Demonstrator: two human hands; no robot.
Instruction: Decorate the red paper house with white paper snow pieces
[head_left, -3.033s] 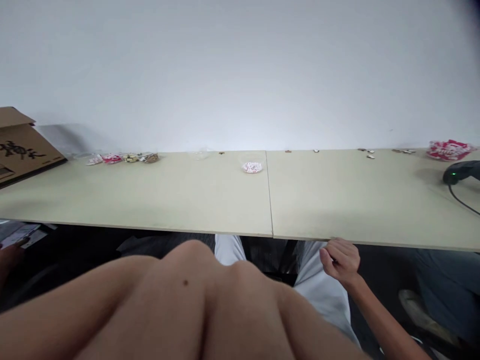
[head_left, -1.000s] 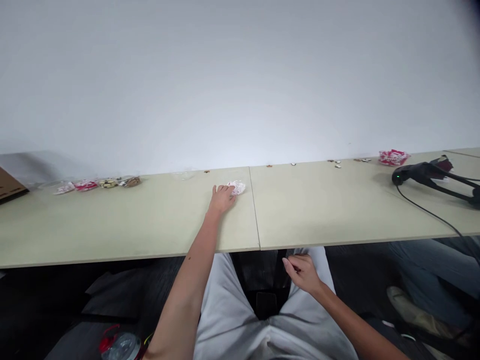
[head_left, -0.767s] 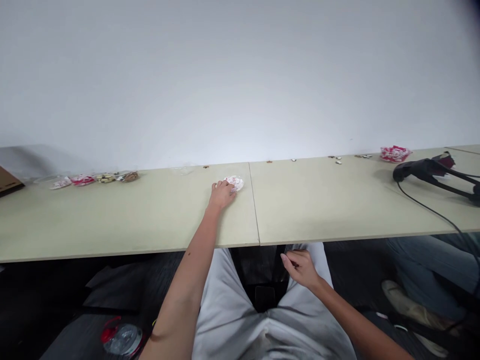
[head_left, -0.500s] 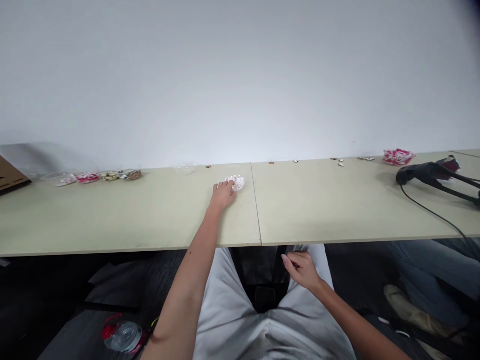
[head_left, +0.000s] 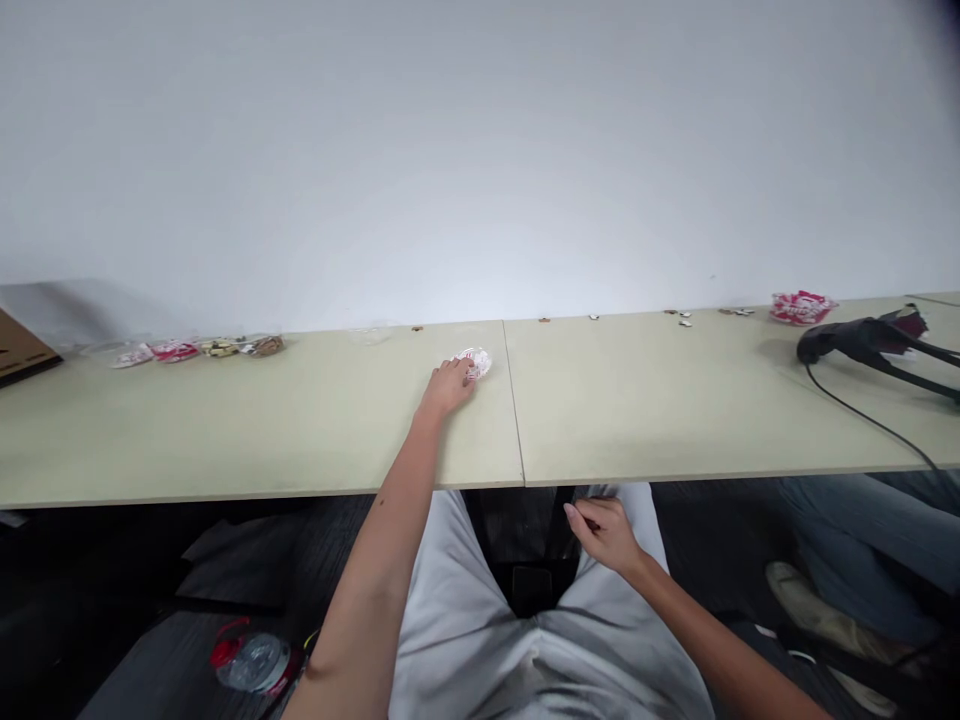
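Note:
My left hand [head_left: 448, 385] reaches across the table, its fingers bent over the near left side of a small clear plastic packet with white and red contents [head_left: 480, 362]. The packet lies on the tabletop just left of the seam between two panels. Part of it is covered by my fingers. Below the table edge, my right hand [head_left: 606, 532] rests on my right thigh with its fingers curled in; nothing shows in it.
The pale tabletop [head_left: 225, 430] meets a white wall. Back left lie several small packets [head_left: 176, 351] beside a cardboard box [head_left: 22, 345]. Small flat pieces [head_left: 685, 323] line the wall. At right are a pink-and-white packet [head_left: 802, 308] and a black cabled object [head_left: 862, 343]. A bottle [head_left: 253, 662] is below.
The view has shifted slightly. My left hand stays at the packet, which appears turned a little under the fingers. My right hand has not visibly moved.

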